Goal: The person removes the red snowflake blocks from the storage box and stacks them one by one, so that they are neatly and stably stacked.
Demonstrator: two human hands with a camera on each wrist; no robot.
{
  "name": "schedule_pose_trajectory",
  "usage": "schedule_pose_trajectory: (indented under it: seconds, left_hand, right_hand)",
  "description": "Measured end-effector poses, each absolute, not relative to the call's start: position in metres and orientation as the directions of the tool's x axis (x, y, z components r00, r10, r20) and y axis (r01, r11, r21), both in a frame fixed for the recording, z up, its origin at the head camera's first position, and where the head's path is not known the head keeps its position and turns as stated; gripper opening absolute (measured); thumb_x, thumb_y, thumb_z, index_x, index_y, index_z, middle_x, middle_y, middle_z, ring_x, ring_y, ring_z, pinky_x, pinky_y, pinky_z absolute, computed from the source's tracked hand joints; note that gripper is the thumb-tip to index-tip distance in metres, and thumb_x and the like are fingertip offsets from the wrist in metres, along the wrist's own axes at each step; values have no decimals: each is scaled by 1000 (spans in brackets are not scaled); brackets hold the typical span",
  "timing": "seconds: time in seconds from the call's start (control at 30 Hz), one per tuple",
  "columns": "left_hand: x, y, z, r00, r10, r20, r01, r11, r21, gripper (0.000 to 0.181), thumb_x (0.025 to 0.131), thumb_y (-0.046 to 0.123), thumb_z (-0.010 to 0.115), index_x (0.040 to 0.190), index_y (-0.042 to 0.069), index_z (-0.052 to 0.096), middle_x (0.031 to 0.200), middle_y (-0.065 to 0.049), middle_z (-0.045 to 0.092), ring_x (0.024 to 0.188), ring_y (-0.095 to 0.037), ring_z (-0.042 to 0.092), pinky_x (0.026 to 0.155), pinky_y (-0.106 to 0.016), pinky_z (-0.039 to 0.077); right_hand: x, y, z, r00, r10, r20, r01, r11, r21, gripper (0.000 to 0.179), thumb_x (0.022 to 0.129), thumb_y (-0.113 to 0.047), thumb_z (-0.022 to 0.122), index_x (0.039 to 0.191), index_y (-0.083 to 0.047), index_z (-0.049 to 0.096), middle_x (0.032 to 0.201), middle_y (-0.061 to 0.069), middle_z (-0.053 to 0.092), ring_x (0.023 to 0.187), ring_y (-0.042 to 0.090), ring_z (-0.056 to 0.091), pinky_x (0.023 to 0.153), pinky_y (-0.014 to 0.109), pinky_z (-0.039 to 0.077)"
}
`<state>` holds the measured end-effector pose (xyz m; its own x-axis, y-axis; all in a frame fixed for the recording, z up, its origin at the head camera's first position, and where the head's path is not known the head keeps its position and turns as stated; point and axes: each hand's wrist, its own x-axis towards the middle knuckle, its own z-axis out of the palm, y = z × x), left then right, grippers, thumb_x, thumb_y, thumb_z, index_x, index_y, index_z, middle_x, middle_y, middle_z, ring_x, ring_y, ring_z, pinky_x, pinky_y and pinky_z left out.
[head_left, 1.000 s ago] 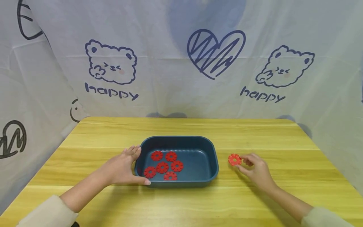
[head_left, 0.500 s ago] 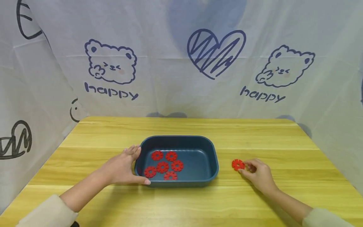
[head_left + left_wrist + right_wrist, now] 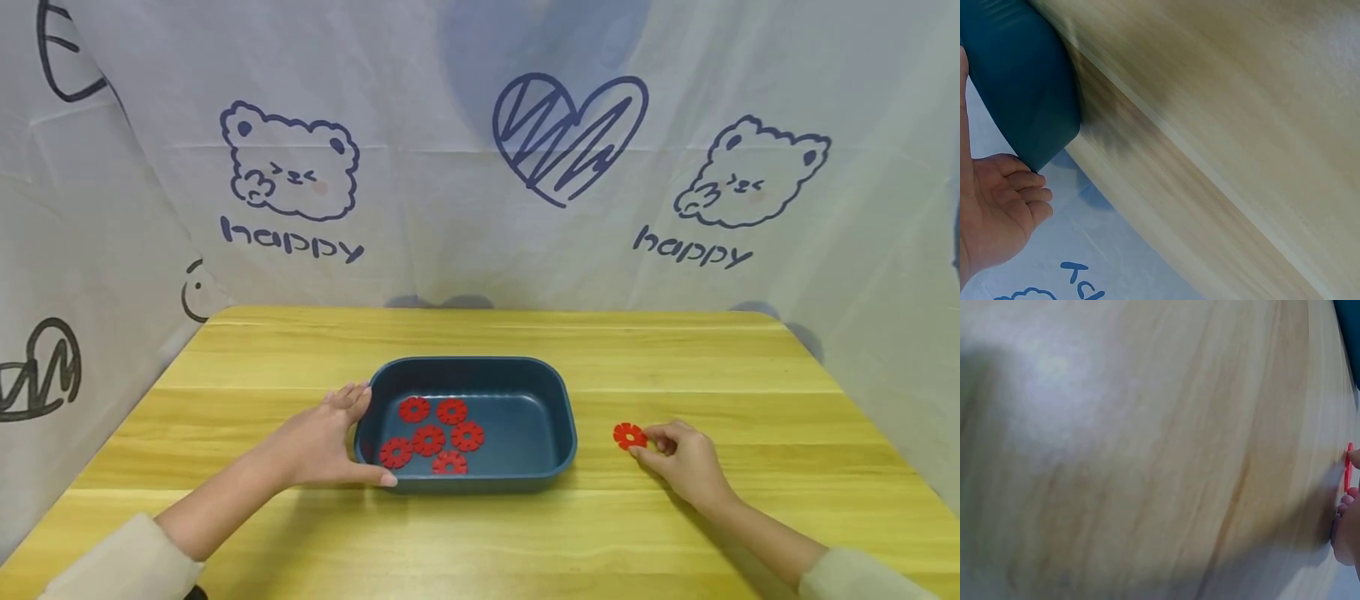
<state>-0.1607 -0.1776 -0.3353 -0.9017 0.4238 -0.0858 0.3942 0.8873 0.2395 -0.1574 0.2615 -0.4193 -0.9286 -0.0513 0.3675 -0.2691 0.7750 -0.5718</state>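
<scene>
A dark blue rectangular plastic box (image 3: pixel 517 433) stands mid-table, with several red notched building discs (image 3: pixel 428 440) lying flat on the left part of its floor. My left hand (image 3: pixel 327 446) grips the box's left end, thumb along the front rim and fingers at the left side. In the left wrist view, the left hand (image 3: pixel 1004 206) has its fingers bent against the box corner (image 3: pixel 1035 119). Right of the box, my right hand (image 3: pixel 690 467) pinches one red notched disc (image 3: pixel 628 436) by its edge, low over the table. The right wrist view shows that disc (image 3: pixel 1348 467) edge-on.
The yellow wood-grain table (image 3: pixel 480 542) reaches back to a pale cloth (image 3: pixel 427 208) printed with bears, hearts and lettering. More of this cloth hangs at the left and right sides.
My right hand, pinching the disc, has shifted slightly right and toward me, then stayed nearly still. The left hand and the box have kept their places.
</scene>
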Motion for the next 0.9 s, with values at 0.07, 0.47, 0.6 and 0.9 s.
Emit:
schedule_pose_trajectory:
  seconds: [0.07,0.47,0.6,0.9]
  left_hand:
    - [-161,-178,-336,-903,421,-88,390,888,243,120,62,78,60,141,-7,31,150,-24,26,136,-46,23,101,-61,33]
    - [-161,-176,-334,-898,433,-80,404,882,243,119,63,77,61,141,-8,30,149,-25,27,136,-46,23,101,-61,33]
    - [-160,-177,-335,-898,435,-74,408,883,233,119,63,77,61,141,-8,31,149,-25,28,136,-46,24,101,-61,33]
    - [-159,-178,-335,-898,434,-74,407,883,232,118,64,77,61,141,-8,31,149,-25,28,136,-46,24,101,-61,33]
  right_hand:
    - [-157,262,-419,-931,-52,360,-266,773,-576,22,71,-7,78,87,6,70,67,1,51,60,1,38,50,16,37]
    - [-163,267,-402,-910,-27,413,-282,771,-571,26,74,-6,76,93,9,68,70,4,59,62,-4,46,55,16,47]
    - [-169,262,-392,-893,-33,448,-318,751,-578,26,75,-7,75,96,6,69,71,3,57,64,-3,46,57,15,46]
    - [-182,241,-379,-888,13,459,-315,710,-630,26,75,-9,75,98,2,70,75,4,60,67,-5,48,59,14,48]
